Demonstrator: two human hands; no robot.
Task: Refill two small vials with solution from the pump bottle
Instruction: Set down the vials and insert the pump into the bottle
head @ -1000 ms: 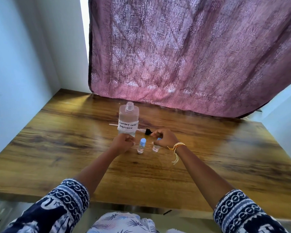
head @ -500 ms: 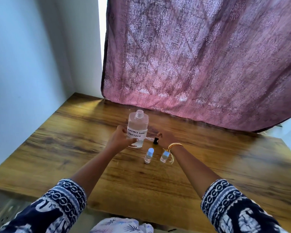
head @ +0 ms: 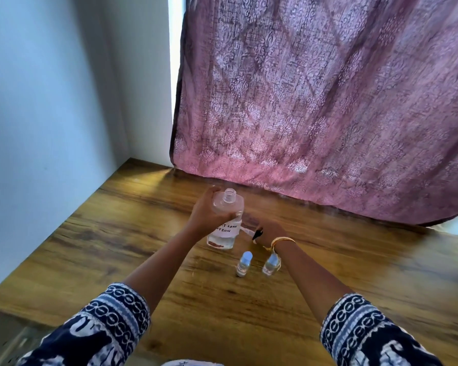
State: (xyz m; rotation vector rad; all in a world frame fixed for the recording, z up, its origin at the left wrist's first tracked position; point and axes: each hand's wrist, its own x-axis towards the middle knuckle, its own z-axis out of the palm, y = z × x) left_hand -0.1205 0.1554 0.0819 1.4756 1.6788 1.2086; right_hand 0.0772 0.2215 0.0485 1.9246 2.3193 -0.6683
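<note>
Head view: one picture, looking down at two hands on a table.
Bottle: the pump bottle (head: pixel 224 220) is clear and see-through, with flat sides and round shoulders. Its neck is open, with no top on it. A white label with black hand-written letters sits on the front. It is tipped a bit toward the camera, and its bottom is at the table.
Left hand: the left hand (head: pixel 205 216) is wrapped around the left side of the bottle, with the fingers curled over the label.
Right hand: the right hand (head: pixel 269 232) is just right of the bottle and lies low at the table. It is closed on the black pump top (head: pixel 257 233), which has a thin white tube poking toward the bottle.
Vials: two small vials (head: pixel 243 264) (head: pixel 270 264) stand side by side, closer to the person than both hands. They are clear with light blue caps. The right one is just under the right wrist.
Wrist: a yellow thread band (head: pixel 282 241) is tied on the right wrist.
Table: the table (head: pixel 117 233) is brown wood with dark wavy lines and looks smooth.
Curtain: a pink-purple curtain (head: pixel 328 101) with a leafy pattern hangs past the hands.
Sleeves: dark blue with white ring shapes.
</note>
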